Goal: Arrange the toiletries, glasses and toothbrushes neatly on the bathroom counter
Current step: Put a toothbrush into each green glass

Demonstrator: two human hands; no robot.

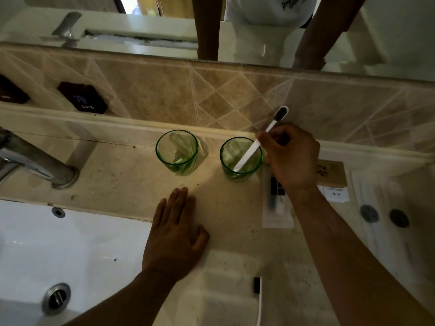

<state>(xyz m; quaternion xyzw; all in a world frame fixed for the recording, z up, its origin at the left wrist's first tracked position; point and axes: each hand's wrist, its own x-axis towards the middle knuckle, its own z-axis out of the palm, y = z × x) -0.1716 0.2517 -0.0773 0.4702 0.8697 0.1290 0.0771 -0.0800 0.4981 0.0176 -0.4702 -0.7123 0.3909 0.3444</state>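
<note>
Toothbrushes are the matter in hand. From the left: the left hand (175, 234) rests flat with fingers straight on the counter (122, 180), holding nothing; the left green glass (177, 152) stands empty; the right green glass (241, 158) takes the foot of a white toothbrush (256, 143), tilted bristles-up toward the wall, pinched by the right hand (290, 156). A second toothbrush (258, 300) lies near the front edge, closer to the left hand.
</note>
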